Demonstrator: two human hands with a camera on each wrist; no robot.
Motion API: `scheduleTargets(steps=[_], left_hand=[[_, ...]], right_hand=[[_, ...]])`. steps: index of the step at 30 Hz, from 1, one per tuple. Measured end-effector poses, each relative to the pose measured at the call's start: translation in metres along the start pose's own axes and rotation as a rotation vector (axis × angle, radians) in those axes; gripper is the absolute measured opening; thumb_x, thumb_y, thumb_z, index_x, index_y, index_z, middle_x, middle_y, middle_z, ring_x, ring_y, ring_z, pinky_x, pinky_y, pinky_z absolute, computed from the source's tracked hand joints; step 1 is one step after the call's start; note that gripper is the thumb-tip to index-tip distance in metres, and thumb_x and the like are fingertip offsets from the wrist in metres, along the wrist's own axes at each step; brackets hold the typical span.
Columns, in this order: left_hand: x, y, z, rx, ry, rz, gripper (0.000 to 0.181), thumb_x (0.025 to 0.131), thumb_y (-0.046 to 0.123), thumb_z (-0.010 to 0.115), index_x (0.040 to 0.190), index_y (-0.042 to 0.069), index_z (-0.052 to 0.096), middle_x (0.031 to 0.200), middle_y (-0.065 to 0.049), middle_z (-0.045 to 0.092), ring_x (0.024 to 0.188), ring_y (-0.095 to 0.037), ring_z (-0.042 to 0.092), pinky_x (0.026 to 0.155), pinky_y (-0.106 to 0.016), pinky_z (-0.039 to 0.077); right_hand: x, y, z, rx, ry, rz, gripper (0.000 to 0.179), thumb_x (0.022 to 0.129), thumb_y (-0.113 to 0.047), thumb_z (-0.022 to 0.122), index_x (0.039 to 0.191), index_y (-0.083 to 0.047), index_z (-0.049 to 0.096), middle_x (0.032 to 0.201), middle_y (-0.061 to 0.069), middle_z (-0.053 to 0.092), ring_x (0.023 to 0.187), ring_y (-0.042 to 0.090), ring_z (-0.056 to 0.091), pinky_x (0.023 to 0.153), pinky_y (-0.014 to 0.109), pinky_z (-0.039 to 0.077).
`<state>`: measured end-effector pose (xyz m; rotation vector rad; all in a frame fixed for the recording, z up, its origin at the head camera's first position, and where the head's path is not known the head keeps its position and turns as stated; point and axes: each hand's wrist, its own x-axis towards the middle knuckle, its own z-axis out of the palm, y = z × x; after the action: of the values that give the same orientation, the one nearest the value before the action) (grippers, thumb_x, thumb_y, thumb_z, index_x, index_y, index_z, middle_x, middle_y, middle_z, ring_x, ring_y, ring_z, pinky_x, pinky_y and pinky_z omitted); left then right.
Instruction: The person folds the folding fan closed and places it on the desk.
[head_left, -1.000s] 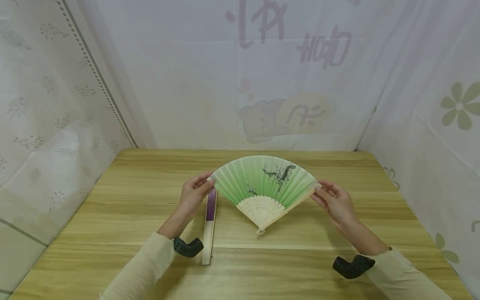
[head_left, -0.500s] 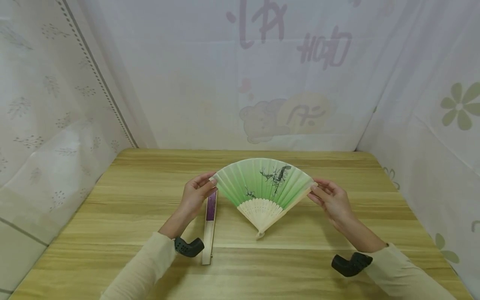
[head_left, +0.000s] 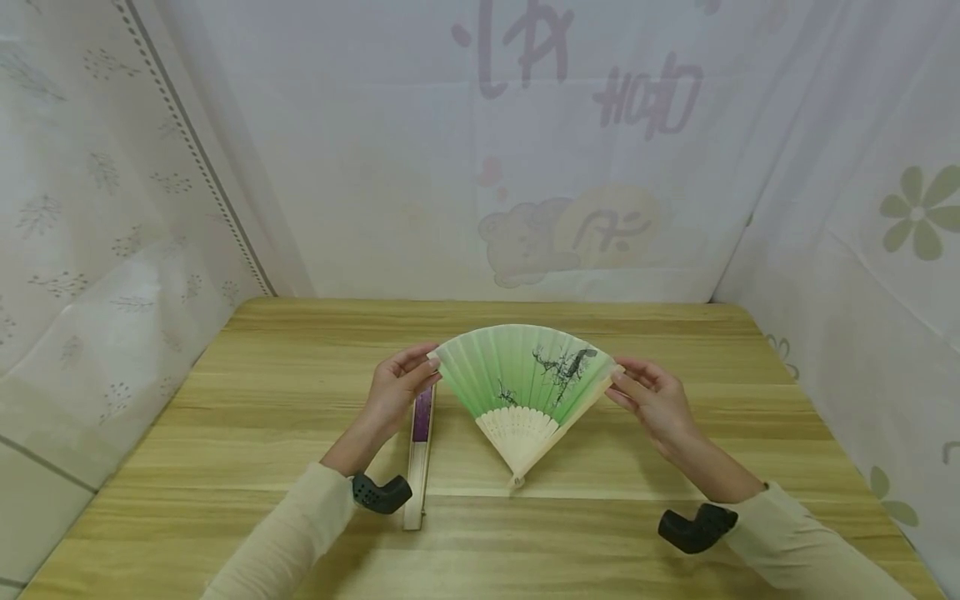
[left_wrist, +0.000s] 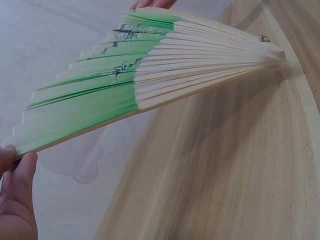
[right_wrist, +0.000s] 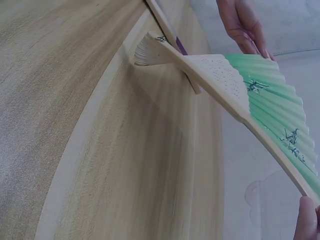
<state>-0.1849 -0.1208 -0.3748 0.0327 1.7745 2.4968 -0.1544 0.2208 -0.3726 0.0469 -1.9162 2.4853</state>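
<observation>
A green folding fan (head_left: 517, 367) with a dark branch print and pale ribs is spread partway, held above the table between both hands. My left hand (head_left: 395, 385) pinches its left outer corner between thumb and fingers; the left wrist view shows that grip on the outer edge of the fan (left_wrist: 80, 100). The right outer corner is pinched by my right hand (head_left: 658, 404), whose thumb (right_wrist: 306, 220) lies on the end of the guard stick in the right wrist view. A folded purple fan (head_left: 420, 450) lies on the table by my left wrist, its top behind the left hand.
The wooden table (head_left: 247, 417) spreads under both arms, its far edge meeting a printed curtain (head_left: 375, 167). Patterned cloth hangs on the left and right sides too. Each wrist carries a black camera mount (head_left: 382, 494).
The green fan has narrowed somewhat as my right hand moved left and my left hand shifted slightly right. Its pivot has dropped a little. The purple fan has stayed put.
</observation>
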Motion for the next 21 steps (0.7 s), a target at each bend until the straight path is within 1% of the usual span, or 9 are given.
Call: scheduleTargets(steps=[2, 4, 5, 8, 9, 14, 16, 17, 21], left_hand=[[0.000, 0.000, 0.001, 0.005, 0.000, 0.002, 0.031, 0.085, -0.003, 0.054, 0.115, -0.009, 0.049, 0.089, 0.000, 0.061, 0.082, -0.011, 0.060, 0.077, -0.024, 0.048], [0.000, 0.000, 0.002, 0.013, 0.002, 0.004, 0.031, 0.085, -0.003, 0.054, 0.116, -0.009, 0.048, 0.089, 0.000, 0.061, 0.082, -0.011, 0.060, 0.077, -0.023, 0.048], [0.000, 0.000, 0.002, 0.021, 0.001, 0.004, 0.032, 0.086, -0.002, 0.054, 0.116, -0.009, 0.048, 0.089, 0.000, 0.060, 0.082, -0.010, 0.060, 0.077, -0.023, 0.048], [0.000, 0.001, 0.003, 0.021, 0.001, 0.006, 0.032, 0.085, -0.002, 0.054, 0.116, -0.010, 0.048, 0.088, 0.000, 0.060, 0.081, -0.010, 0.060, 0.076, -0.023, 0.048], [0.000, 0.001, 0.003, 0.019, -0.004, 0.006, 0.031, 0.085, -0.002, 0.054, 0.115, -0.009, 0.049, 0.088, 0.000, 0.060, 0.081, -0.010, 0.060, 0.076, -0.023, 0.048], [0.000, 0.003, 0.005, 0.011, -0.034, 0.013, 0.028, 0.086, -0.002, 0.054, 0.113, -0.007, 0.051, 0.091, -0.002, 0.060, 0.083, -0.012, 0.060, 0.076, -0.023, 0.048], [0.000, 0.003, 0.005, 0.018, -0.048, 0.017, 0.029, 0.086, -0.002, 0.054, 0.114, -0.009, 0.050, 0.092, -0.002, 0.060, 0.084, -0.012, 0.060, 0.077, -0.023, 0.048], [0.001, 0.003, 0.006, 0.021, -0.053, 0.019, 0.030, 0.086, -0.002, 0.054, 0.115, -0.010, 0.049, 0.092, -0.002, 0.060, 0.084, -0.012, 0.060, 0.077, -0.023, 0.049], [0.002, 0.006, 0.009, 0.038, -0.080, 0.013, 0.034, 0.086, -0.002, 0.053, 0.117, -0.013, 0.045, 0.092, -0.003, 0.059, 0.085, -0.012, 0.059, 0.077, -0.024, 0.048]], right_hand=[[0.005, 0.008, -0.007, 0.037, -0.026, -0.025, 0.026, 0.082, -0.009, 0.063, 0.107, -0.006, 0.059, 0.099, 0.008, 0.055, 0.089, 0.016, 0.059, 0.077, 0.028, 0.049], [0.005, 0.007, -0.006, 0.035, -0.026, -0.028, 0.026, 0.082, -0.008, 0.063, 0.108, -0.005, 0.059, 0.099, 0.008, 0.055, 0.089, 0.016, 0.059, 0.077, 0.028, 0.049], [0.002, 0.001, -0.001, -0.001, -0.012, -0.016, 0.027, 0.082, -0.010, 0.063, 0.107, -0.006, 0.058, 0.098, 0.007, 0.054, 0.089, 0.015, 0.059, 0.078, 0.028, 0.048], [-0.002, -0.007, 0.007, -0.015, 0.026, 0.019, 0.022, 0.083, -0.007, 0.061, 0.105, -0.007, 0.058, 0.096, 0.004, 0.054, 0.087, 0.013, 0.059, 0.078, 0.026, 0.048], [-0.006, -0.015, 0.014, -0.045, 0.045, 0.044, 0.020, 0.084, -0.009, 0.061, 0.104, -0.007, 0.058, 0.095, 0.003, 0.054, 0.086, 0.011, 0.059, 0.078, 0.026, 0.047], [-0.007, -0.021, 0.019, -0.050, 0.054, 0.095, 0.018, 0.086, -0.004, 0.056, 0.104, -0.004, 0.055, 0.093, 0.003, 0.054, 0.084, 0.011, 0.059, 0.078, 0.025, 0.048], [0.000, -0.008, 0.008, -0.069, 0.031, 0.079, 0.024, 0.086, -0.006, 0.057, 0.109, -0.002, 0.054, 0.096, 0.005, 0.053, 0.087, 0.014, 0.059, 0.080, 0.028, 0.047], [0.007, 0.005, -0.002, -0.067, 0.011, 0.055, 0.028, 0.085, -0.008, 0.058, 0.112, -0.002, 0.053, 0.099, 0.007, 0.053, 0.089, 0.016, 0.059, 0.080, 0.029, 0.047], [0.040, 0.059, -0.045, -0.052, -0.005, -0.001, 0.042, 0.082, -0.015, 0.064, 0.119, -0.001, 0.050, 0.111, 0.017, 0.049, 0.099, 0.028, 0.055, 0.080, 0.035, 0.046]])
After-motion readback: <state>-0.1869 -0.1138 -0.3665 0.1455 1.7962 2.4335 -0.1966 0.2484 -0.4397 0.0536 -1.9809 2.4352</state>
